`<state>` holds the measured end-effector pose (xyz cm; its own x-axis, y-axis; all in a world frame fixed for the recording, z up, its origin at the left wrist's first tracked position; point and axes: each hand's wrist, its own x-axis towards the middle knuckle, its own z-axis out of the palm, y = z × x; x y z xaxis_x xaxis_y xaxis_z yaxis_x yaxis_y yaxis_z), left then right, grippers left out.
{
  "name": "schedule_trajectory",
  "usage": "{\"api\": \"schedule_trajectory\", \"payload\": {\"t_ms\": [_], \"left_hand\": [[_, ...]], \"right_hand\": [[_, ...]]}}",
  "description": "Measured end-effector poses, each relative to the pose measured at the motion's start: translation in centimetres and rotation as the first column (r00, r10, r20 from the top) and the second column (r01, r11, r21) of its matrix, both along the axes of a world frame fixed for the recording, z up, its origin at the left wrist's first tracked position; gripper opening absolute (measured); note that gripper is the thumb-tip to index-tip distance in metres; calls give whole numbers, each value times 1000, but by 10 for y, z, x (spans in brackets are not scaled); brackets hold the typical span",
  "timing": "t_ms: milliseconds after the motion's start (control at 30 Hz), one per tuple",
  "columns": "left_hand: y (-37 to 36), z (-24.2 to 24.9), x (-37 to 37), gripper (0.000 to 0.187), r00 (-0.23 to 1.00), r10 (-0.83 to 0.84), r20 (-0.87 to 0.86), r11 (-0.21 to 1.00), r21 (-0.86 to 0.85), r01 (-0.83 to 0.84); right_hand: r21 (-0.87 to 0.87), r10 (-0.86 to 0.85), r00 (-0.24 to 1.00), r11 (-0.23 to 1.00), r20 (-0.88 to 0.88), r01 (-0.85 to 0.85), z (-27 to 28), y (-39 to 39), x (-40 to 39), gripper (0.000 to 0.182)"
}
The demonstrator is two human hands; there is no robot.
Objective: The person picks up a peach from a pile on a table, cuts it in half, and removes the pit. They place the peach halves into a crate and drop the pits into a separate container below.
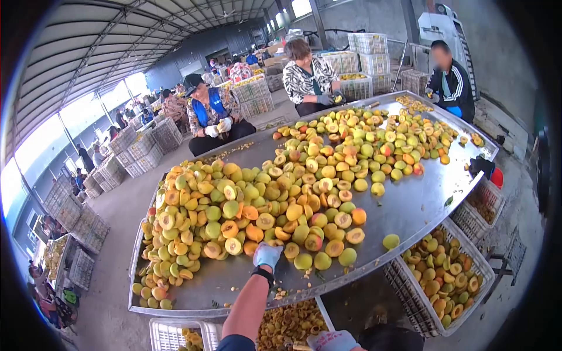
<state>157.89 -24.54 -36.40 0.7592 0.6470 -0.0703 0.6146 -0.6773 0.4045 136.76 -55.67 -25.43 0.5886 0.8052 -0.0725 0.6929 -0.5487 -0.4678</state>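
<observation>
Gloved left hand (pixel 267 255) reaches into peaches (pixel 275 205), grip hidden; right hand (pixel 331 341) cut off, grip unclear.

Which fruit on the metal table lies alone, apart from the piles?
The yellow-green fruit near the table's front edge, beside the crate of halves. Bare metal surrounds it; the others touch neighbours.

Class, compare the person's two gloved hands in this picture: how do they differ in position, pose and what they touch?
The left hand in a light blue glove is stretched out onto the long metal table, resting against the heap of yellow-green and orange halved fruit. The right hand, also gloved, stays low at the picture's bottom edge, near the body, off the table; what it holds cannot be told. The left forearm shows bare; the right is mostly out of view. Both wear light gloves.
</observation>
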Motion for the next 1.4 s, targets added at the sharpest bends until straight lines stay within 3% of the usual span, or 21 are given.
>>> {"api": "schedule_trajectory", "payload": {"t_ms": [67,100,133,233,300,367,400,467,533,600,733,767,800,833,867,933,967,1033,1133,1300,1400], "left_hand": [[13,-28,4,53,997,-51,66,999,2,51],[15,-33,0,44,988,44,149,935,-355,12],[19,-34,3,36,969,154,195,746,-666,16],[2,25,-35,18,929,359,85,313,-949,-33],[7,57,-63,18,931,361,56,197,-980,-17],[21,81,-96,21,947,319,20,114,-993,-17],[26,84,-116,24,956,293,17,81,-997,-8],[0,119,-174,32,923,365,124,19,-992,126],[-13,133,-217,44,925,262,274,20,-960,279],[-16,122,-246,49,880,325,347,-148,-900,410],[-24,100,-269,48,804,361,473,-326,-744,584],[-33,103,-269,47,725,124,678,210,-732,648],[-42,113,-268,46,676,-199,709,651,-419,632],[-54,128,-270,43,676,-245,695,690,-365,625],[-48,100,-265,40,719,189,669,196,-743,640],[-45,95,-260,41,831,392,393,-233,-832,503],[-48,97,-260,41,832,392,392,-240,-830,504],[-57,106,-265,41,713,-53,699,531,-585,613],[-63,119,-260,41,684,-243,688,721,-343,602],[-73,123,-257,36,694,-153,704,725,-397,563],[-76,118,-256,33,655,-113,748,688,-416,594]], "right_hand": [[-12,33,999,999,32,-32,9,0,0,17],[12,13,999,1000,38,-13,4,1,-2,18],[16,15,998,1000,59,-16,2,2,-2,18],[42,-45,999,998,30,44,8,9,1,20],[-285,-145,910,958,-389,31,18,19,19,33],[209,-166,938,972,306,104,-15,10,-9,20],[-212,-146,973,971,-181,106,53,13,1,37],[61,-164,979,983,-120,172,25,17,-3,46],[226,-196,977,951,-84,210,26,28,-8,35],[344,-192,977,915,-89,211,30,39,-15,29],[374,-139,989,916,-46,146,19,61,-24,26],[358,-137,988,921,-73,155,17,66,-27,27],[345,-137,986,924,-98,163,16,70,-28,27],[357,-133,990,923,-51,143,12,74,-27,28],[352,-142,989,924,-42,148,12,77,-25,28],[384,-138,985,908,-105,168,11,80,-24,28],[406,-180,980,892,-90,201,3,80,-23,29],[445,-162,977,871,-139,207,-3,80,-18,29],[483,-129,970,849,-205,215,-4,79,-17,28],[541,-113,968,812,-223,220,-3,75,-15,25],[394,-117,888,865,-444,311,-1,72,-13,23]]}}
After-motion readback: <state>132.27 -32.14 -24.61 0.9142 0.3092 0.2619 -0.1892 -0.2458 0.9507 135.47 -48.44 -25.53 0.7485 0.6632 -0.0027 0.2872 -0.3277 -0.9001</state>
